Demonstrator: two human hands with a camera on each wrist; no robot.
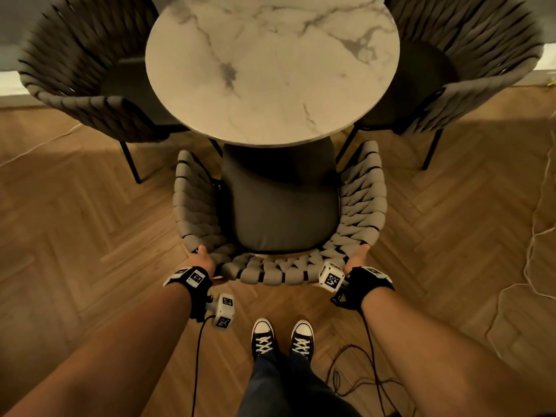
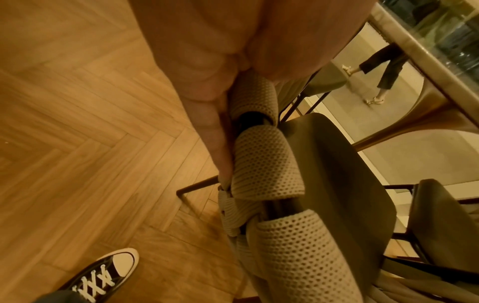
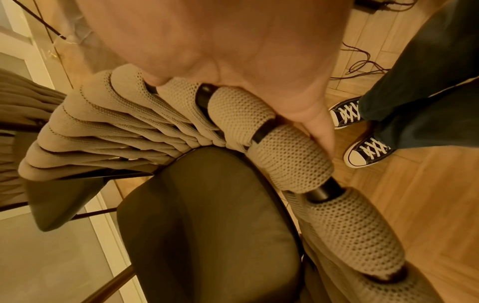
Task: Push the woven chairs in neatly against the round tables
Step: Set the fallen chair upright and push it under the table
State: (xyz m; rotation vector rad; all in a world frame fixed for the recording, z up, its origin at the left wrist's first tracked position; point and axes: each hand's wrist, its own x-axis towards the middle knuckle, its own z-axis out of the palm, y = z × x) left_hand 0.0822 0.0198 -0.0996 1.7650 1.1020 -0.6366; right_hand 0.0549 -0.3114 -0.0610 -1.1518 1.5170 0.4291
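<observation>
The left hand (image 1: 204, 260) grips the back rim of the near woven chair (image 1: 279, 218) at its 7 o'clock corner, fingers wrapped over the padded beige weave; the left wrist view shows the fingers (image 2: 207, 114) running down the outside of the rim. The right hand (image 1: 359, 257) grips the same rim at the 5 o'clock corner, and in the right wrist view its thumb (image 3: 321, 131) lies along a woven band wrapped round the black frame tube. This chair stands at 6 o'clock of the round marble worktop (image 1: 270, 64), its dark seat cushion (image 1: 282, 212) partly tucked under the worktop's edge, with the armrest tips reaching just beside the dark pedestal. Two more woven chairs sit at the worktop: one at 10 o'clock (image 1: 81, 67), one at 2 o'clock (image 1: 469, 61), both with their seats partly under the top. The person's black lace-up sneakers (image 1: 282, 338) stand on the herringbone wood floor (image 1: 90, 230) right behind the chair, with cables (image 1: 355, 374) trailing at 5 o'clock.
</observation>
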